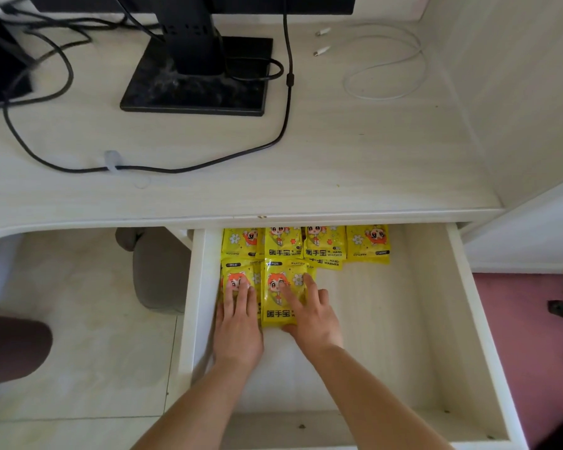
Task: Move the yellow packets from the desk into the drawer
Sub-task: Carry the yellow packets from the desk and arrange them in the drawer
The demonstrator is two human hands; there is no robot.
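Back row's tops are getting cut off by the worktop (338, 157) lip, and extra edges are peeking out underneath, so the real count's hard to call. I'm counting six yellow packets (368, 243) on top: four behind, two in front, all sitting upper left in the open drawer (468, 303). Left hand (238, 326) is lying flat on the front-left one; right hand (312, 316) is resting spread fingers on its neighbour, thumb at the near edge.

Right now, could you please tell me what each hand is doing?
Left hand: open, flat on a packet.
Right hand: open, fingers on the next packet.
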